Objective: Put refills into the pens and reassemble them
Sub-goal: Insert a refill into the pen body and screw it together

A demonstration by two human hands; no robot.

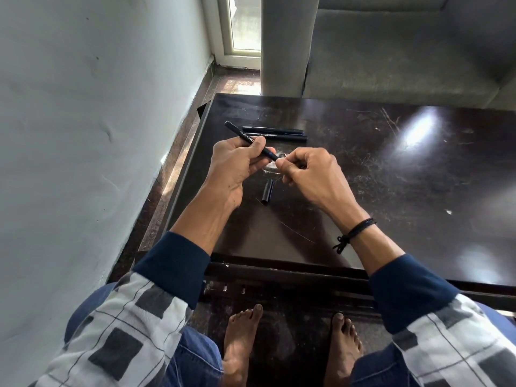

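1. nearest item: a short black cap-like piece (268, 192) lies loose on the dark, scratched counter (391, 241), just below the hands and apart from both. risk: a wrist lowered onto the counter could knock it. being round, it would likely roll toward the near edge and drop off.

2. left grip (237, 163): fingers and thumb are curled round the middle of a black pen barrel (239, 132). the barrel is held above the counter, tilted, with its far end pointing up-left and its near end toward the other hand. risk: a hold at mid-length leaves the near end free to swing, so the bore may drift out of line with the part being fed in.

3. right grip (307, 174): fingertips are pinched together right at the barrel's near end. what they hold is hidden; judged from the task, it is the refill or the tip section. risk: pushed in off-axis, a thin refill could bend or jam, and a threaded part could cross-thread. a slackened pinch would drop the part onto the glossy counter.

4. beyond the hands: two more black pens (275, 129) lie side by side. whether they are refilled cannot be told. risk: look-alike parts may be mixed up.
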